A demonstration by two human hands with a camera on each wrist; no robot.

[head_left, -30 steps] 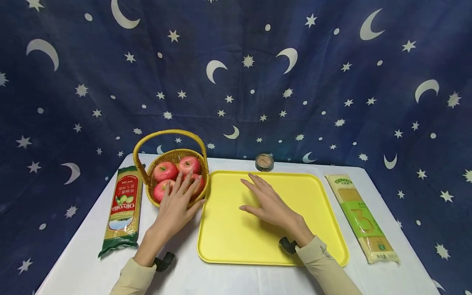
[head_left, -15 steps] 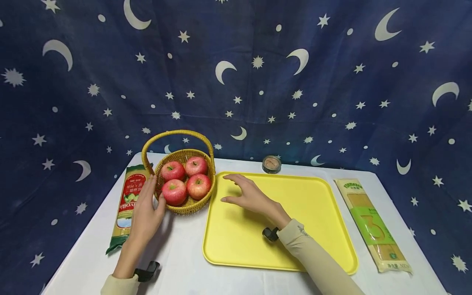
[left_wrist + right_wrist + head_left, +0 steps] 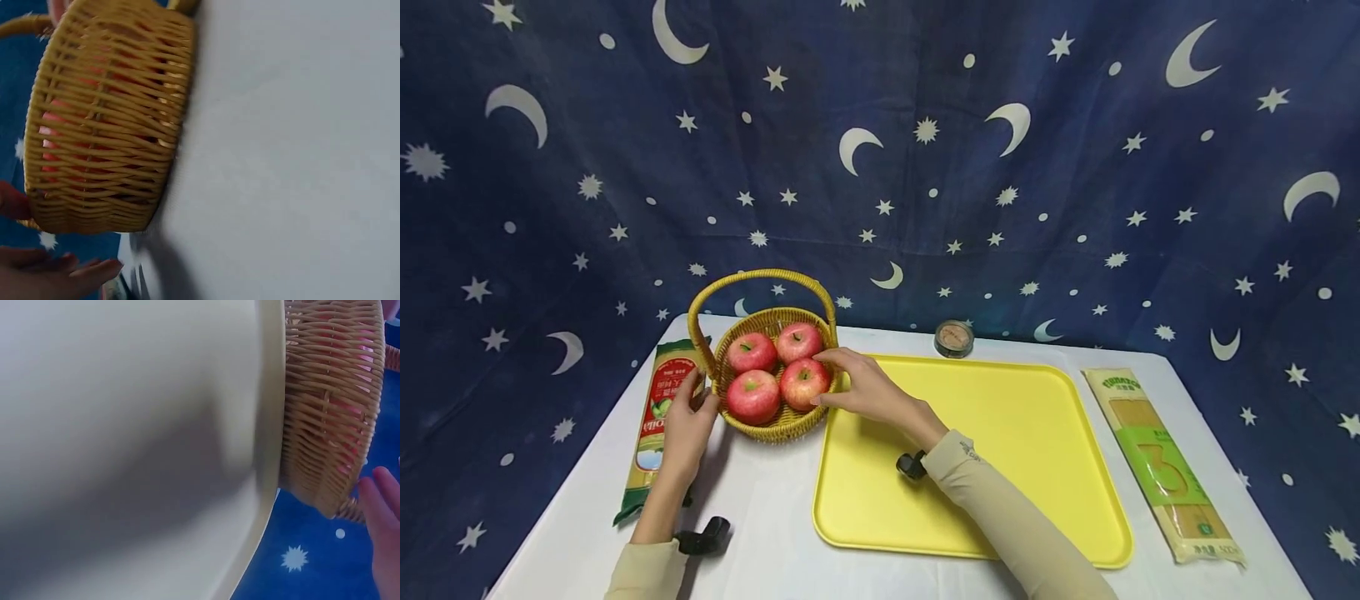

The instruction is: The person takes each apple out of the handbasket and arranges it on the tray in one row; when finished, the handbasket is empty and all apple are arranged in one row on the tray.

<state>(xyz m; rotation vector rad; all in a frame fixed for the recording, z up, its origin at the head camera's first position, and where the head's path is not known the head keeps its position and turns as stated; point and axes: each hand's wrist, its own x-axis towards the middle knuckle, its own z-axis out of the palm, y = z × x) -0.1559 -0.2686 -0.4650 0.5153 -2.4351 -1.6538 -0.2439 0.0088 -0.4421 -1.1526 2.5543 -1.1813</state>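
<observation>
A yellow wicker basket [image 3: 778,432] with a tall arched handle stands at the back left, holding several red apples [image 3: 753,397]. At its left side is my left hand [image 3: 687,429], thumb close to the rim and fingers over a pasta packet [image 3: 651,442] with a red label. The left wrist view shows its fingers [image 3: 62,278] apart from the wicker wall. From the right, my right hand [image 3: 876,393] reaches over the tray corner to the basket's right rim, thumb and fingers spread beside the front right apple [image 3: 806,383].
A yellow tray [image 3: 985,467] lies to the right of the basket. Behind it sits a small round container [image 3: 953,338]. A second pasta packet [image 3: 1165,467], with a green label, lies at the right of the white table [image 3: 775,533]. A starry blue cloth [image 3: 880,167] hangs behind.
My left hand has moved from above the apples to the basket's left side. My right hand has moved left from over the tray to the basket's right rim. The head view has shifted slightly.
</observation>
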